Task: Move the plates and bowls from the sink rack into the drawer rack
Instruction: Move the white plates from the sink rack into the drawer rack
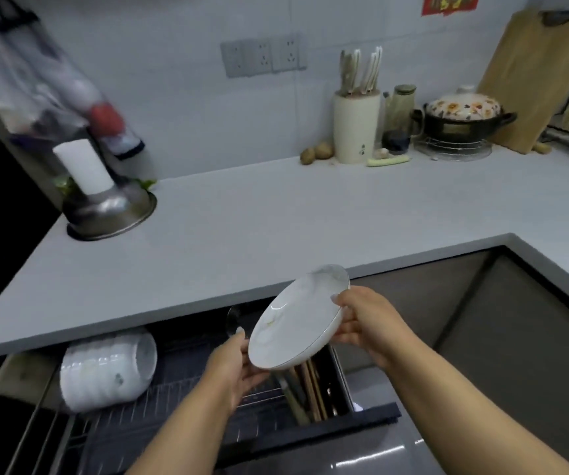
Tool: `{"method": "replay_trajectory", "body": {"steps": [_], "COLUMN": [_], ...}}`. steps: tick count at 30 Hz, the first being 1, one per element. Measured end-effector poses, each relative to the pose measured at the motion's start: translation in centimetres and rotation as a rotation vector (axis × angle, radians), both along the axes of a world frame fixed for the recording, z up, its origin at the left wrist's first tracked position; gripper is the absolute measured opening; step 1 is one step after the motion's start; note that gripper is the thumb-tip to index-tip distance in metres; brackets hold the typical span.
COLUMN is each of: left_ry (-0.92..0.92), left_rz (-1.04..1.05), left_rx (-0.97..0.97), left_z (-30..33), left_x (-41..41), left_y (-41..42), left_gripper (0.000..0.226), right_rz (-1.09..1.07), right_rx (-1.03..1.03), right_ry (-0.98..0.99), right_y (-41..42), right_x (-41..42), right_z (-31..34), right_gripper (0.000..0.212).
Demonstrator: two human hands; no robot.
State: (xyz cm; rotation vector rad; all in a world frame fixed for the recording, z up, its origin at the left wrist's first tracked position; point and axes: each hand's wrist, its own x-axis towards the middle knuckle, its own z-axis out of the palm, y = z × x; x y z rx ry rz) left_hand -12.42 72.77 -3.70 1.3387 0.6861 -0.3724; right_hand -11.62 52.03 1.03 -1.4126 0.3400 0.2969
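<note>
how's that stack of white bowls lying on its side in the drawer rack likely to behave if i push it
Probably apt to roll or shift: the stack of white bowls lies on its side on the drawer rack wires. It looks like glazed ceramic, so likely rigid, slippery and chippable. Nested bowls might slide apart when nudged.

stacked bowls (104, 373) left, drawer rack (180, 426) wires bare beside

I see a white desk (276, 221): steel bowl (111, 210) at nine o'clock, knife block (355, 126), potatoes (315, 153) and a lidded pot (465, 120) on a wire trivet (454, 150) toward one o'clock.
</note>
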Motion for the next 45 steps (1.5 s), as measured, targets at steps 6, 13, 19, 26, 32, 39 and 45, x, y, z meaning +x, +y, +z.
{"method": "replay_trajectory", "body": {"steps": [6,13,19,26,32,39,45], "left_ry": [0.033,0.014,0.056,0.066,0.048,0.009,-0.055], "left_rz": [0.086,-0.142,-0.347,-0.536,-0.542,-0.543,-0.527], "left_rx": [0.285,0.785,0.995,1.131,1.130,1.116,1.120], "left_z": [-4.2,-7.7,-10.7,-11.9,-11.9,-12.6,-13.0], "left_x": [-1.7,-5.0,-6.0,-6.4,-6.2,-6.4,-6.7], "left_y": [13.9,26.2,31.9,32.5,32.8,33.0,33.0], "left_gripper": [0.026,0.034,0.049,0.064,0.066,0.069,0.074], "right_rz": [0.198,0.355,0.415,0.419,0.414,0.471,0.585], "right_rx": [-0.107,-0.251,-0.412,-0.562,-0.672,-0.730,-0.844], "right_ry": [0.082,0.207,0.199,0.208,0.176,0.163,0.086], "right_y": [12.4,25.8,33.3,37.7,40.3,42.3,44.2], "right_x": [2.1,4.4,7.4,10.8,13.1,14.9,15.1], "right_z": [-4.0,-10.0,-14.1,-17.5,-18.6,-20.5,-20.9], "right_gripper": [0.017,0.018,0.025,0.036,0.024,0.022,0.044]}}
